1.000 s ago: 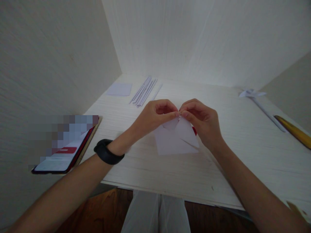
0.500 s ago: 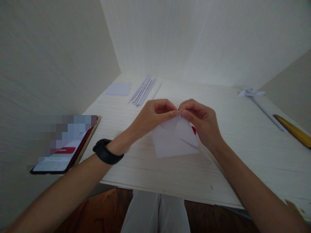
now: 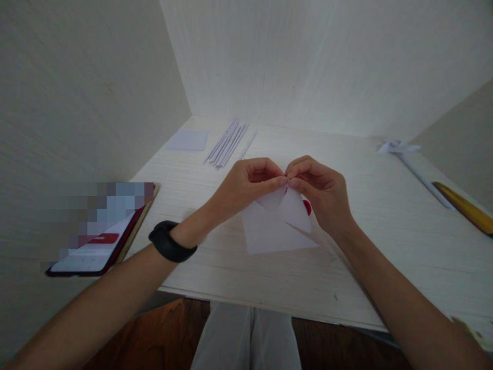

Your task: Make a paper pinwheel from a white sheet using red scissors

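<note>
A white sheet of paper (image 3: pixel 269 234) lies on the pale wooden table (image 3: pixel 385 246) in front of me, its upper flaps lifted. My left hand (image 3: pixel 246 185), with a black band on its wrist, pinches one flap at the top. My right hand (image 3: pixel 321 192) pinches the other flap, fingertip to fingertip with the left. Both hands are closed on the paper. A small red thing (image 3: pixel 307 207) shows under my right hand, mostly hidden.
A phone (image 3: pixel 98 239) lies at the table's left edge. At the back left are a small white square of paper (image 3: pixel 188 140) and several thin paper strips (image 3: pixel 227 144). At the right lie a white paper pinwheel on a stick (image 3: pixel 408 156) and a yellow ruler (image 3: pixel 464 208).
The two pinched flaps have been drawn a little closer and folded in more; the sheet shifted slightly toward me. My hands stay in the same place.
</note>
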Action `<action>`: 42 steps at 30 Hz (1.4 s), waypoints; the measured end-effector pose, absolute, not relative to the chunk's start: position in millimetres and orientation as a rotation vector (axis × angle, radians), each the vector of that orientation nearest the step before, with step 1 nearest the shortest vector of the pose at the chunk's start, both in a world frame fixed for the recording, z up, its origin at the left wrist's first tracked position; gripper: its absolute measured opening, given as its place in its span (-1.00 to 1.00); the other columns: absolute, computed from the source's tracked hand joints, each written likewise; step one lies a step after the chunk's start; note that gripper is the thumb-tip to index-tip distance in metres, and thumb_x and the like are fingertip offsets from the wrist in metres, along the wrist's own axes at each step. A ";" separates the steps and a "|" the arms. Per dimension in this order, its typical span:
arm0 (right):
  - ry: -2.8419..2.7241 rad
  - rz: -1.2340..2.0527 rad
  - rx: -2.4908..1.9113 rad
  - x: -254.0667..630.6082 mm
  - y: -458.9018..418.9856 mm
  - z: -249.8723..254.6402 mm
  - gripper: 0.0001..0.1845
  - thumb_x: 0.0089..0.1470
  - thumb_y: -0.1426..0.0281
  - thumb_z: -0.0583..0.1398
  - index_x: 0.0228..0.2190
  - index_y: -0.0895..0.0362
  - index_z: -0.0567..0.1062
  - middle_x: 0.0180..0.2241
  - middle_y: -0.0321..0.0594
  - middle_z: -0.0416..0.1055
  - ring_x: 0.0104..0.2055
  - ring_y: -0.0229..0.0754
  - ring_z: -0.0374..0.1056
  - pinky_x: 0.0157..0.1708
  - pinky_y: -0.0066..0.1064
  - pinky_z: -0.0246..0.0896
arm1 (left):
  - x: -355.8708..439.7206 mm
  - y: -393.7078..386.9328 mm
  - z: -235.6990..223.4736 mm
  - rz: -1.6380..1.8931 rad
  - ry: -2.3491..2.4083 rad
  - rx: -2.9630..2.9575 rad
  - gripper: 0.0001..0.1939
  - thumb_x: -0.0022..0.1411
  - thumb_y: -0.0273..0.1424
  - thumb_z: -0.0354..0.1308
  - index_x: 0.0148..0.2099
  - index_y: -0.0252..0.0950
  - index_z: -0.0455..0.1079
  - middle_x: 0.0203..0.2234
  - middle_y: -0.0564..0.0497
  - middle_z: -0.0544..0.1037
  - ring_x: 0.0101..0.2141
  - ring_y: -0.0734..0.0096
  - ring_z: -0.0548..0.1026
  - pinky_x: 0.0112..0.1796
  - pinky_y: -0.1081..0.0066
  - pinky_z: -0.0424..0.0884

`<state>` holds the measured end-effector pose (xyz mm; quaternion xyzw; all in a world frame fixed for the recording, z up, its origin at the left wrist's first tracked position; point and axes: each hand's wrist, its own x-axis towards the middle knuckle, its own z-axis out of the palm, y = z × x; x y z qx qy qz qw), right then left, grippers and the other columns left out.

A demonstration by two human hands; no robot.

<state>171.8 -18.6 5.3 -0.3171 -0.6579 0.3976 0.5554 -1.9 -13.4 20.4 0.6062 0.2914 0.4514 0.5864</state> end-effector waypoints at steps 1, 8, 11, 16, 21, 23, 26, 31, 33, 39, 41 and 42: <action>-1.559 0.926 -0.744 171.9 -18.8 5.3 -0.93 -0.03 0.43 0.34 -0.48 0.07 0.54 -0.39 -0.33 0.39 -0.33 -0.28 0.31 -0.34 -0.43 0.25 | -1.7 -13.5 19.9 1.053 0.671 1.419 -0.76 0.00 -0.29 0.40 -0.42 -0.32 0.45 -0.55 0.12 0.49 -0.54 0.60 0.40 -0.51 0.55 0.29; -1.582 0.835 -0.776 170.5 -21.8 6.5 -0.90 -0.01 0.38 0.34 -0.49 0.06 0.52 -0.40 -0.32 0.38 -0.33 -0.26 0.31 -0.36 -0.40 0.25 | -1.0 -14.0 19.6 1.086 0.684 1.483 -0.74 0.02 -0.26 0.38 -0.41 -0.32 0.44 -0.53 0.10 0.49 -0.50 0.57 0.42 -0.46 0.53 0.33; -1.580 0.832 -0.786 170.5 -22.9 7.0 -0.90 -0.01 0.39 0.34 -0.49 0.06 0.51 -0.40 -0.32 0.38 -0.33 -0.25 0.31 -0.37 -0.40 0.26 | -1.3 -13.9 20.2 1.089 0.684 1.513 -0.76 0.04 -0.27 0.37 -0.40 -0.33 0.45 -0.52 0.09 0.50 -0.48 0.55 0.43 -0.44 0.52 0.35; -1.614 0.845 -0.769 172.3 -23.2 8.3 -0.91 0.01 0.47 0.30 -0.47 0.07 0.51 -0.39 -0.32 0.37 -0.33 -0.27 0.30 -0.36 -0.41 0.23 | -1.7 -13.6 19.9 1.114 0.690 1.561 -0.83 0.08 -0.35 0.34 -0.41 -0.34 0.46 -0.51 0.09 0.51 -0.47 0.57 0.43 -0.42 0.54 0.34; -1.635 0.862 -0.822 172.9 -22.6 11.6 -0.88 0.02 0.34 0.32 -0.48 0.08 0.49 -0.39 -0.30 0.38 -0.34 -0.26 0.31 -0.34 -0.38 0.26 | -2.6 -11.7 19.1 1.153 0.741 1.681 -0.89 0.09 -0.40 0.31 -0.43 -0.32 0.48 -0.51 0.08 0.53 -0.45 0.54 0.44 -0.40 0.53 0.35; -1.631 0.865 -0.836 172.6 -22.4 12.4 -0.84 0.01 0.29 0.33 -0.49 0.08 0.49 -0.39 -0.30 0.37 -0.35 -0.26 0.30 -0.35 -0.38 0.26 | -3.5 -10.9 19.9 1.161 0.766 1.724 -0.90 0.11 -0.40 0.30 -0.42 -0.31 0.49 -0.50 0.07 0.55 -0.43 0.52 0.46 -0.38 0.53 0.37; -1.641 0.851 -0.839 172.7 -21.7 12.1 -0.84 0.02 0.29 0.32 -0.48 0.08 0.48 -0.39 -0.30 0.37 -0.35 -0.26 0.30 -0.34 -0.38 0.24 | -4.8 -10.7 21.7 1.159 0.809 1.758 -0.89 0.11 -0.37 0.30 -0.40 -0.31 0.50 -0.48 0.05 0.57 -0.42 0.50 0.49 -0.35 0.51 0.41; -1.678 0.750 -0.877 173.8 -21.2 10.7 -0.90 0.02 0.43 0.30 -0.49 0.08 0.49 -0.40 -0.31 0.38 -0.33 -0.26 0.30 -0.31 -0.36 0.21 | -6.0 -12.0 24.5 1.133 0.844 1.775 -0.87 0.08 -0.37 0.32 -0.39 -0.33 0.49 -0.46 0.03 0.58 -0.41 0.49 0.51 -0.33 0.51 0.45; -1.664 0.721 -0.885 173.6 -22.3 10.7 -0.88 0.02 0.48 0.29 -0.51 0.08 0.49 -0.42 -0.31 0.38 -0.34 -0.26 0.30 -0.31 -0.36 0.22 | -6.1 -12.4 25.5 1.130 0.844 1.778 -0.90 0.10 -0.40 0.30 -0.39 -0.33 0.48 -0.47 0.04 0.57 -0.42 0.50 0.51 -0.34 0.52 0.44; -1.665 0.714 -0.867 174.9 -23.2 13.9 -0.90 0.06 0.47 0.27 -0.47 0.06 0.52 -0.38 -0.31 0.39 -0.31 -0.25 0.33 -0.29 -0.35 0.27 | -5.8 -11.5 24.4 1.133 0.827 1.737 -0.92 0.08 -0.42 0.29 -0.40 -0.33 0.47 -0.48 0.05 0.56 -0.43 0.50 0.50 -0.37 0.51 0.44; -1.682 0.689 -0.886 179.7 -19.7 14.9 -0.93 0.08 0.45 0.25 -0.43 0.05 0.51 -0.36 -0.30 0.40 -0.30 -0.25 0.34 -0.27 -0.34 0.28 | -6.3 -9.0 23.4 1.168 0.800 1.662 -0.92 0.06 -0.43 0.30 -0.40 -0.33 0.48 -0.48 0.06 0.56 -0.43 0.52 0.50 -0.37 0.52 0.43; -1.718 0.660 -0.923 183.0 -17.4 14.9 -0.94 0.08 0.44 0.25 -0.42 0.06 0.51 -0.36 -0.30 0.41 -0.29 -0.24 0.35 -0.26 -0.33 0.28 | -6.8 -7.3 23.2 1.194 0.785 1.609 -0.92 0.06 -0.43 0.30 -0.40 -0.33 0.48 -0.48 0.07 0.56 -0.43 0.52 0.49 -0.37 0.53 0.42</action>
